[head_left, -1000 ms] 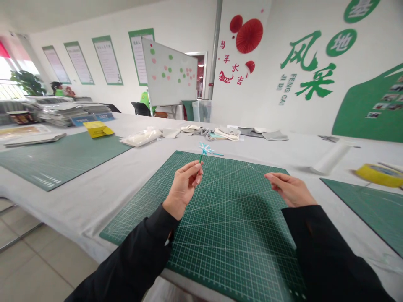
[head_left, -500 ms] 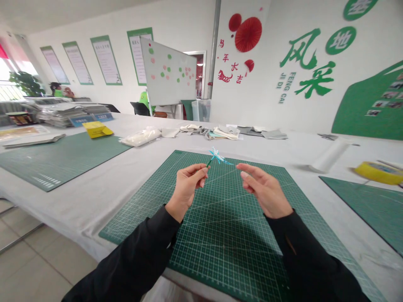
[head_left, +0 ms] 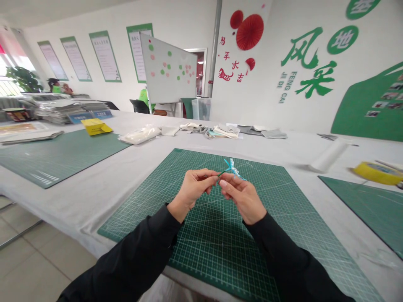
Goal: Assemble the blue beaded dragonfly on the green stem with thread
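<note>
Over the green cutting mat [head_left: 226,251], my left hand [head_left: 197,188] pinches the thin green stem of a small artificial flower [head_left: 232,167]. Its head has light-blue strips and rows of white beads, and it tilts up to the right. My right hand [head_left: 241,193] is closed at the stem just under the flower head, thumb and forefinger pressed together close to the left fingertips. Whether the right fingers grip the stem itself or a thread on it is too small to make out.
A second cutting mat [head_left: 63,157] lies left, with a yellow folded card [head_left: 96,126] on it. Behind are a plastic bag of white material [head_left: 140,134] and cloth pieces [head_left: 225,131]. To the right are a white roll [head_left: 330,155] and yellow tape [head_left: 378,173].
My right hand has moved left and in, from apart on the right to the stem beside my left fingers. The flower has swung to the right and leans more.
</note>
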A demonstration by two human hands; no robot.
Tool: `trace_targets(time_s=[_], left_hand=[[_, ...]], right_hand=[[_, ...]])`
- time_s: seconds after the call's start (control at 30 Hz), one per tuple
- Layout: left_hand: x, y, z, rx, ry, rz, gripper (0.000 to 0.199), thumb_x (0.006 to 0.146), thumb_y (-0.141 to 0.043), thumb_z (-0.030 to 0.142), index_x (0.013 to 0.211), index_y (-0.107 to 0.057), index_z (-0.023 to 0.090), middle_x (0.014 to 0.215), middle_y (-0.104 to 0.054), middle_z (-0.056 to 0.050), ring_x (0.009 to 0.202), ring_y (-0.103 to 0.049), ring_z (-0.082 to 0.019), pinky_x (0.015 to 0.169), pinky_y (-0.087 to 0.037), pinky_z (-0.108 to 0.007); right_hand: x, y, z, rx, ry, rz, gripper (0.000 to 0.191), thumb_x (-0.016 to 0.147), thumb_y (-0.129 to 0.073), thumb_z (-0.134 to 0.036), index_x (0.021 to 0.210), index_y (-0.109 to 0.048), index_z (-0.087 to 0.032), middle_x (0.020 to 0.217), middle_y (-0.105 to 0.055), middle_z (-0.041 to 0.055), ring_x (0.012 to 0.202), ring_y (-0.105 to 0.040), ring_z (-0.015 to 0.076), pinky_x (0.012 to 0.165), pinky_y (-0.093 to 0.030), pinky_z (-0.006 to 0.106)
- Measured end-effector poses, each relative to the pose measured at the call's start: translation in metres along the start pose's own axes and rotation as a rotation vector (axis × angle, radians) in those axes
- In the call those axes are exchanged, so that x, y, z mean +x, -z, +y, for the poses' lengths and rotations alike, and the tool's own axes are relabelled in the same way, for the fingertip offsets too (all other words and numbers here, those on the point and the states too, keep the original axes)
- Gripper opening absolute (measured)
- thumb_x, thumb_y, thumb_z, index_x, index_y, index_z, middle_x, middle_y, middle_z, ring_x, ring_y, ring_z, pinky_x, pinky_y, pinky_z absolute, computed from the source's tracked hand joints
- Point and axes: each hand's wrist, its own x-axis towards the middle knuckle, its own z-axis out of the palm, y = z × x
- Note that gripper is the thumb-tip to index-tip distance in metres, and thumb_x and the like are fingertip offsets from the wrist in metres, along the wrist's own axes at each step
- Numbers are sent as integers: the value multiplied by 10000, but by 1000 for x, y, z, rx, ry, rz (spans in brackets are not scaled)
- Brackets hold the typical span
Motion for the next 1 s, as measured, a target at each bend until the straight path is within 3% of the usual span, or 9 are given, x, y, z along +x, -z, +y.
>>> trace_targets(time_s=[0.17, 0.3, 0.5, 0.6, 0.7, 0.77, 0.87, 0.93, 1.0], left_hand=[[0, 2, -1, -58, 9, 0, 152, 664, -734, 245, 737, -700, 116, 535, -545, 22, 405, -424, -34, 391, -254, -186], [7, 13, -2, -203, 37, 46, 161, 665, -736, 244, 756, -694, 117, 600, -591, 2, 420, -434, -26, 400, -268, -179], [12, 22, 0, -336, 28, 76, 150, 665, -734, 231, 759, -681, 126, 610, -586, 12, 425, -436, -20, 406, -287, -168], [9, 18, 1, -285, 3, 96, 157, 666, -735, 231, 766, -685, 121, 609, -585, 7, 432, -439, -23, 414, -293, -170], [6, 12, 1, -208, -31, 117, 163, 670, -732, 234, 778, -694, 119, 604, -586, 2, 426, -433, -26, 409, -283, -176], [5, 9, 1, -151, -49, 120, 155, 673, -726, 237, 771, -698, 121, 594, -581, 3, 419, -425, -28, 406, -288, -181], [4, 5, 0, -57, -78, 129, 127, 676, -719, 231, 750, -701, 131, 589, -574, 8, 413, -422, -31, 398, -296, -187], [3, 3, -1, 9, -108, 116, 106, 684, -712, 227, 739, -703, 137, 589, -561, 13, 413, -424, -33, 396, -299, -188], [1, 1, -2, 55, -141, 86, 97, 688, -710, 230, 727, -706, 142, 597, -545, 18, 415, -427, -33, 397, -304, -190]], right_hand=[[3, 7, 1, -66, 52, 6, 248, 669, -730, -405, 775, -728, -180, 490, -485, -43, 473, -373, 69, 464, -297, 243], [16, 45, -4, -244, -21, -31, 302, 623, -747, -437, 753, -757, -164, 527, -557, 2, 516, -432, 96, 495, -341, 263], [35, 126, -8, -245, -50, 428, 333, 465, -787, -406, 698, -740, -173, 660, -651, 50, 538, -494, 111, 485, -411, 269], [38, 139, -7, -287, -9, 596, 437, 472, -773, -326, 880, -730, -177, 839, -672, 65, 633, -534, 124, 512, -418, 255], [33, 112, -7, -424, 128, 658, 483, 565, -745, -320, 1028, -694, -192, 769, -640, 23, 622, -504, 112, 526, -392, 246], [23, 76, -9, -451, 190, 449, 403, 663, -697, -371, 1024, -699, -193, 612, -575, -12, 556, -461, 102, 512, -366, 249], [6, 20, -13, -82, 67, 89, 368, 691, -690, -413, 980, -695, -184, 713, -624, 12, 493, -410, 66, 441, -308, 230], [-1, -4, -13, 89, -3, 19, 376, 662, -723, -411, 963, -689, -188, 884, -658, 44, 481, -428, 50, 409, -293, 219], [-4, -15, -10, 143, -30, 44, 373, 617, -766, -385, 919, -692, -180, 863, -662, 43, 470, -441, 50, 390, -294, 214]])
